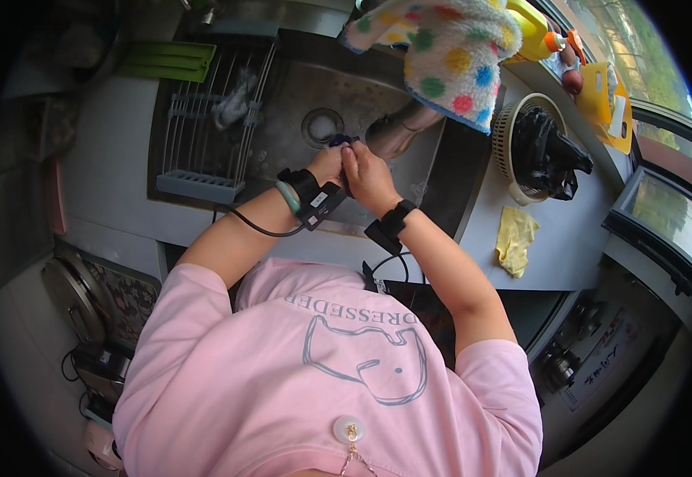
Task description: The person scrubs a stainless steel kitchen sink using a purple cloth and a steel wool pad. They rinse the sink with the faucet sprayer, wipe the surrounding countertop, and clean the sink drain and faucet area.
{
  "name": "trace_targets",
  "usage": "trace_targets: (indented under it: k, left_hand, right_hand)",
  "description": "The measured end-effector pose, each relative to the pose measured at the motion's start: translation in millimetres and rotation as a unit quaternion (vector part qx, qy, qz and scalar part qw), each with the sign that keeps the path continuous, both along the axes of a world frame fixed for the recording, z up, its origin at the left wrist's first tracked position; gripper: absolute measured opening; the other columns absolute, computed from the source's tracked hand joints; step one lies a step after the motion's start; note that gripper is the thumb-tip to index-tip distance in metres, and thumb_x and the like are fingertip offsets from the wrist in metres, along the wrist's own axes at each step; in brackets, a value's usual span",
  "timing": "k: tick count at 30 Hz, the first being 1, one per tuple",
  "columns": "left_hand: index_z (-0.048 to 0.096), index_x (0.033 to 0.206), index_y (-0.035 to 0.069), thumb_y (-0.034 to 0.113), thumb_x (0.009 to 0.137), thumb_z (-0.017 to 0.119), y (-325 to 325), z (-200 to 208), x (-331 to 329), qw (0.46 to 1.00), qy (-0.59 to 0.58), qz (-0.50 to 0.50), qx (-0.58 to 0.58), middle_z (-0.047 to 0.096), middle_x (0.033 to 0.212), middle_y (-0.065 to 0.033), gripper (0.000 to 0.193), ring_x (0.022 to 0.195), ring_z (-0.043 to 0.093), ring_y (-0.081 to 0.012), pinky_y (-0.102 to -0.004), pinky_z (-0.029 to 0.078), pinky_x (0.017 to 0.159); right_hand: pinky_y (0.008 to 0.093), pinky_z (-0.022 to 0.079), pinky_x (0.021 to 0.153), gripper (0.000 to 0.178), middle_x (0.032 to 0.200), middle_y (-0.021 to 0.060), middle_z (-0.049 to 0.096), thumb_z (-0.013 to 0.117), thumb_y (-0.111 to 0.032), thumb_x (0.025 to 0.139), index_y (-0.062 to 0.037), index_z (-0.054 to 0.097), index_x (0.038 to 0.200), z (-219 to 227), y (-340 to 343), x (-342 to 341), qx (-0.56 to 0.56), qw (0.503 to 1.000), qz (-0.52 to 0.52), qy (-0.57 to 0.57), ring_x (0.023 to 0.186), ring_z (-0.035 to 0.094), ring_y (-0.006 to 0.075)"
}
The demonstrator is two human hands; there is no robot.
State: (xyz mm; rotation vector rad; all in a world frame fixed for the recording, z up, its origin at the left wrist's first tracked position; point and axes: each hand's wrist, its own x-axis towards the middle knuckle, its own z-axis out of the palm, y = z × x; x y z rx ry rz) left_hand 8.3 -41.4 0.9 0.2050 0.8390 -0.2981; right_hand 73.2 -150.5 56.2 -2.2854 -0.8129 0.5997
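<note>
Over the metal sink (302, 86) — left fingers (332, 157) and right fingers (359, 153) together, tight around a dark purple item (344, 140)

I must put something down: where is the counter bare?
Bare: white counter left of the grey barred rack, and right of the crumpled yellow cloth. Crowded: behind the cloth, by a cream plastic basket holding a black bag.

A kitchen — metal sink (294, 83), dish rack (201, 187), plastic basket (503, 141).
</note>
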Motion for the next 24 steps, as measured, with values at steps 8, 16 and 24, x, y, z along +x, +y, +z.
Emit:
trace_targets:
  k: [8,16,24]
  left_hand:
    - [0.057,0.116,0.002,0.019,0.099,0.045,2,-9,-4,0.998,0.056,0.021,0.015,0.063,0.117,-0.0117,0.026,0.108,0.061,-0.0279,-0.0486,0.046,0.098]
    - [0.058,0.116,0.004,0.020,0.102,0.039,8,-8,3,0.999,-0.015,0.031,-0.038,0.063,0.121,-0.0123,0.029,0.112,0.059,-0.0264,-0.0478,0.044,0.101]
    - [0.049,0.130,0.012,0.045,0.101,0.046,27,37,3,0.998,-0.053,0.045,-0.008,0.055,0.130,-0.0069,0.044,0.114,0.054,-0.0260,-0.0463,0.041,0.098]
  right_hand:
    - [0.0530,0.046,0.066,0.029,0.084,0.0239,0.063,0.045,-0.030,0.099,-0.0064,0.061,0.096,-10,6,0,-0.022,0.998,-0.066,-0.011,0.081,0.060,0.0467]
    - [0.0479,0.048,0.068,0.018,0.092,0.0217,0.061,0.052,-0.016,0.094,-0.0068,0.063,0.104,-24,6,-5,0.054,0.995,-0.053,-0.069,0.081,0.060,0.0433]
    - [0.0439,0.052,0.069,0.037,0.100,0.0246,0.066,0.055,-0.033,0.095,-0.0016,0.053,0.114,-57,-9,29,0.099,0.990,-0.089,0.050,0.086,0.065,0.0417]
